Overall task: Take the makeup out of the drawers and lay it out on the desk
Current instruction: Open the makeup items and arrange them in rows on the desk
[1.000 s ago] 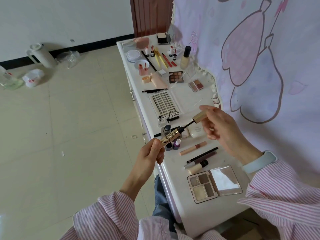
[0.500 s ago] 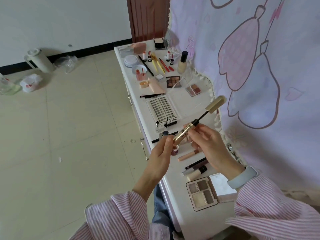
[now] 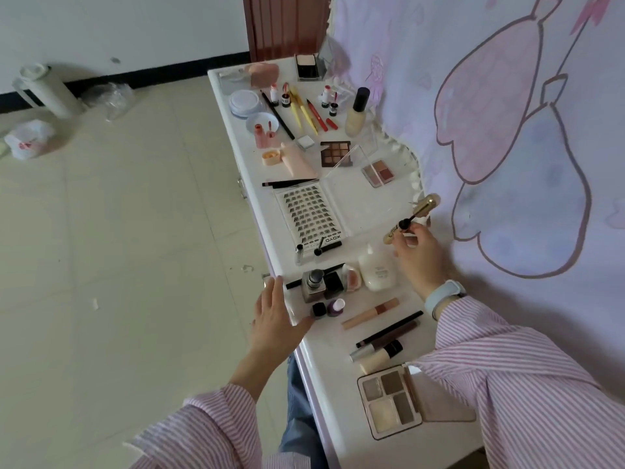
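My right hand [image 3: 419,255] grips a gold mascara [image 3: 411,220] over the far side of the white desk [image 3: 324,363], its wand partly drawn out and the gold cap pointing up toward the wall. My left hand [image 3: 274,319] is open, fingers straight, at the desk's near edge beside two small bottles [image 3: 328,308]. Makeup covers the desk: an eyeshadow quad [image 3: 389,404], slim tubes [image 3: 385,336], a white bottle [image 3: 377,270], a lash tray [image 3: 313,216], palettes [image 3: 334,154] and a foundation bottle [image 3: 356,113].
A printed pink and lilac cloth [image 3: 507,130] hangs along the desk's right side. Drawer handles [image 3: 240,187] show on the desk's left front. On the tiled floor at far left stand a white jug [image 3: 47,91] and plastic bags [image 3: 28,140].
My left hand has let go of the mascara tube and dropped to the desk's near edge. My right hand now holds the mascara alone, farther toward the wall.
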The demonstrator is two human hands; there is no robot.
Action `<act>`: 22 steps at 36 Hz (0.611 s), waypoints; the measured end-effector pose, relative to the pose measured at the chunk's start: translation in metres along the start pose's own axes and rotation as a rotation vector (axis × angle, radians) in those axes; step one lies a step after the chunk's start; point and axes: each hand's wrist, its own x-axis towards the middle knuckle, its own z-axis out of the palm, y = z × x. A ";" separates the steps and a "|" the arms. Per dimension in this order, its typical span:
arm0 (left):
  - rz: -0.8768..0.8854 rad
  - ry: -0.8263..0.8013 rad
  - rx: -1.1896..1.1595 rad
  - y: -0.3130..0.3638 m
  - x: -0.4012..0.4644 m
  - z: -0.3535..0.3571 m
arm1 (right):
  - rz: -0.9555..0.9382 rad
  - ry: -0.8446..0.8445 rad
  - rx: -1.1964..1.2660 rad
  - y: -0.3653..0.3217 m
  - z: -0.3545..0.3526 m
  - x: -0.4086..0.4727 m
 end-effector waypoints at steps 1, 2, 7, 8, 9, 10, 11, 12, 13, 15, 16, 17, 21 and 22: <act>-0.003 -0.020 0.008 -0.001 0.002 0.001 | 0.016 -0.002 0.005 0.002 0.003 0.003; -0.002 -0.037 0.019 -0.002 0.004 0.002 | 0.031 -0.004 0.005 0.004 0.006 0.006; 0.007 -0.043 0.043 -0.010 0.013 0.004 | 0.035 -0.016 -0.025 0.006 0.012 0.011; 0.011 -0.045 0.044 -0.012 0.014 0.004 | 0.020 -0.019 -0.030 0.006 0.013 0.011; 0.016 -0.047 0.045 -0.013 0.014 0.004 | 0.006 -0.019 -0.037 0.006 0.014 0.011; 0.020 -0.051 0.045 -0.014 0.014 0.005 | -0.005 -0.016 -0.043 0.006 0.014 0.011; 0.024 -0.055 0.044 -0.015 0.014 0.005 | -0.013 -0.011 -0.047 0.006 0.014 0.011; 0.025 -0.056 0.043 -0.015 0.014 0.005 | -0.015 -0.009 -0.045 0.007 0.015 0.011; 0.026 -0.056 0.043 -0.016 0.014 0.005 | -0.016 -0.009 -0.043 0.008 0.015 0.011; 0.024 -0.054 0.051 -0.015 0.014 0.005 | -0.016 -0.018 -0.039 0.010 0.015 0.012; 0.019 -0.052 0.054 -0.015 0.014 0.005 | -0.012 -0.024 -0.034 0.010 0.015 0.012; 0.015 -0.051 0.058 -0.015 0.014 0.005 | -0.008 -0.032 -0.027 0.011 0.015 0.013; 0.010 -0.051 0.060 -0.016 0.012 0.005 | 0.001 -0.049 -0.001 0.013 0.016 0.013; 0.009 -0.051 0.059 -0.016 0.012 0.005 | 0.005 -0.052 0.000 0.013 0.016 0.013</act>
